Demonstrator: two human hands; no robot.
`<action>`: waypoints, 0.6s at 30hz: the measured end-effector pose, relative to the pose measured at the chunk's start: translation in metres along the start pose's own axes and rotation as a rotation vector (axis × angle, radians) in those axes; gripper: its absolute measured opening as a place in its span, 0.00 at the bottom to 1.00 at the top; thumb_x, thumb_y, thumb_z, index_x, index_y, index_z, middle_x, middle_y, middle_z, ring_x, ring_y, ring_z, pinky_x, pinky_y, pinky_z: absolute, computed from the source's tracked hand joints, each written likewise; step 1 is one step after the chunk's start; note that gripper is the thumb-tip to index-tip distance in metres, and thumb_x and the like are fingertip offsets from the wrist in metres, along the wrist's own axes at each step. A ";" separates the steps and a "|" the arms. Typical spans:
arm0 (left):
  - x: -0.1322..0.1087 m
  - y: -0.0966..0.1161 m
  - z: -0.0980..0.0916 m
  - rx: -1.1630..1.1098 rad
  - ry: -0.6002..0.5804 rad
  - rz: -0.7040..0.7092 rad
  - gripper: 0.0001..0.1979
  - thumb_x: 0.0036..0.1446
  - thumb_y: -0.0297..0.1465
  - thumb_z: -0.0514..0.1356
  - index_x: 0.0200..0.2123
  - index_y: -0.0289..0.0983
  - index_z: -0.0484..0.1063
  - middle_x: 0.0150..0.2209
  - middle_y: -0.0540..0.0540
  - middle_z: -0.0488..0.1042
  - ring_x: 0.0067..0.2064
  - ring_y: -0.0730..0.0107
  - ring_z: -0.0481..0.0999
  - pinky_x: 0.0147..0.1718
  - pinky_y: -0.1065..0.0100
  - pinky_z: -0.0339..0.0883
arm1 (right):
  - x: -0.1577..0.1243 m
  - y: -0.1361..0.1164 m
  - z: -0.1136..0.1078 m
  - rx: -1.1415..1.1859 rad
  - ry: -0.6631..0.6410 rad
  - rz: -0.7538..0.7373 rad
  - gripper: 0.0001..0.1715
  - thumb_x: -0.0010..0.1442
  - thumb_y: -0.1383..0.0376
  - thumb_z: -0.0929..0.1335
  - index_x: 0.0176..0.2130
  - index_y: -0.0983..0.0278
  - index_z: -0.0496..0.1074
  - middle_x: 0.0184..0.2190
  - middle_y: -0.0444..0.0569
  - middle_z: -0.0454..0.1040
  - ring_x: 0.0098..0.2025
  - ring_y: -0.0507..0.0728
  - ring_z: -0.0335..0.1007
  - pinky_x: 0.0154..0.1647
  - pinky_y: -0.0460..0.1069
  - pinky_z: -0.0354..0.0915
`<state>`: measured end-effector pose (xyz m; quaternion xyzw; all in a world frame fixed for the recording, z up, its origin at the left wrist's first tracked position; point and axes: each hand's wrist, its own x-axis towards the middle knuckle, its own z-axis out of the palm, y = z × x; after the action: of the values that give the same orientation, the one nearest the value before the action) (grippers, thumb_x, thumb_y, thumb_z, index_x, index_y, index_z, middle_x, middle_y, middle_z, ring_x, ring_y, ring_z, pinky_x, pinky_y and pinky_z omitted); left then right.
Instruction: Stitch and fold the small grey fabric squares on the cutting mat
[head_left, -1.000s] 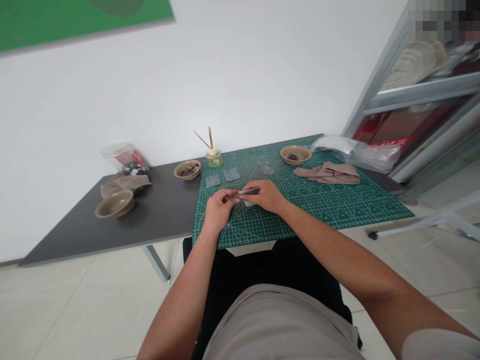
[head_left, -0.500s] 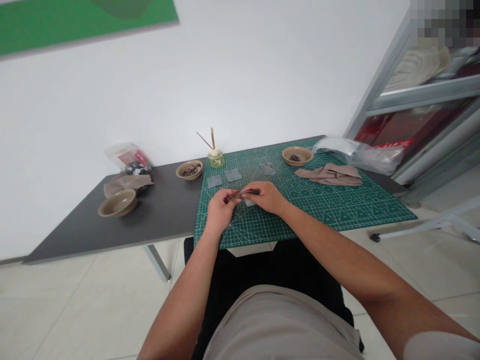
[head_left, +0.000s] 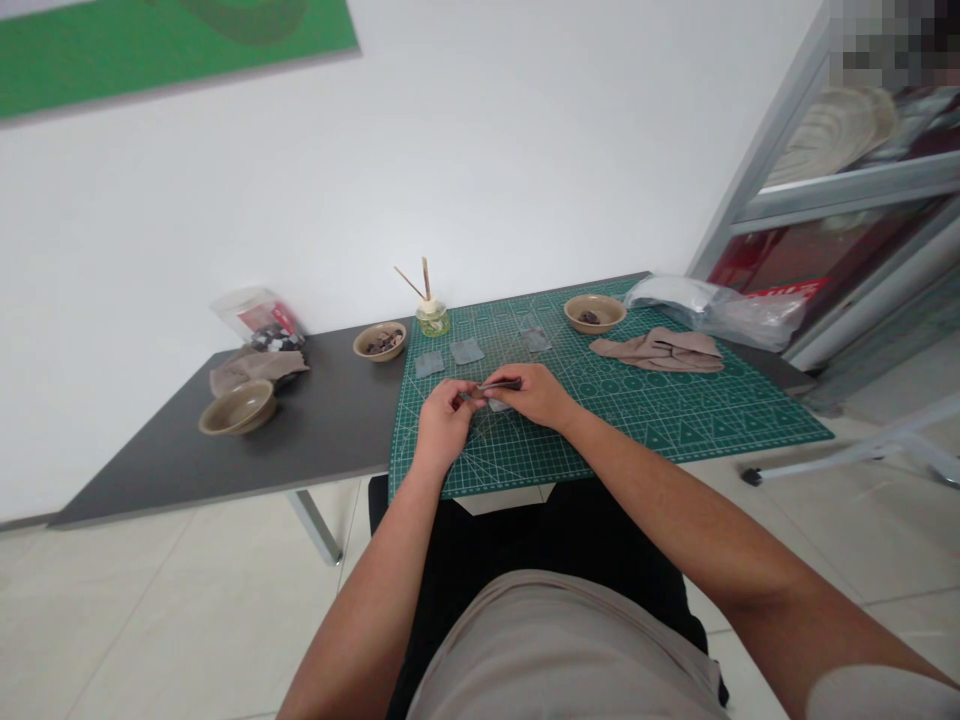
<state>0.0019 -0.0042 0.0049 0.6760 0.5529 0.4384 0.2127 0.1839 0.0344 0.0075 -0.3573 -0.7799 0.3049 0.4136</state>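
My hands meet over the middle of a green cutting mat. My right hand is shut on slim metal tweezers, whose tips point at my left hand. The fingers of my left hand pinch something small and dark, partly hidden by them. A small square of clear glass lies just under my hands. Similar squares lie further back on the mat, one to the left and one to the right.
A tan bowl of dark pieces and a beige cloth lie on the mat's far right. A plastic bag is beyond them. On the grey table stand a glass jar with sticks, several bowls and a bagged pile of pieces.
The view has shifted slightly, so the table sits a little further right. My hands stay close together over the mat, still holding the tweezers and small piece.
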 end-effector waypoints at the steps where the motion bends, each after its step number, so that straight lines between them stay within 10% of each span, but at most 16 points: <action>1: 0.000 0.000 0.000 0.000 0.000 0.000 0.05 0.53 0.26 0.64 0.34 0.39 0.77 0.34 0.50 0.75 0.32 0.71 0.69 0.35 0.68 0.64 | 0.000 0.000 0.000 0.000 -0.003 -0.005 0.06 0.59 0.64 0.71 0.37 0.61 0.81 0.35 0.46 0.82 0.39 0.56 0.78 0.44 0.50 0.68; 18: 0.001 0.001 -0.001 -0.039 -0.018 -0.035 0.06 0.52 0.26 0.64 0.36 0.39 0.78 0.33 0.51 0.75 0.30 0.72 0.68 0.34 0.69 0.63 | -0.002 0.000 -0.001 0.032 0.016 0.024 0.08 0.57 0.59 0.73 0.35 0.61 0.81 0.32 0.45 0.81 0.36 0.55 0.77 0.39 0.48 0.67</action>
<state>0.0018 -0.0041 0.0067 0.6659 0.5541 0.4390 0.2384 0.1853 0.0329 0.0075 -0.3622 -0.7673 0.3194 0.4220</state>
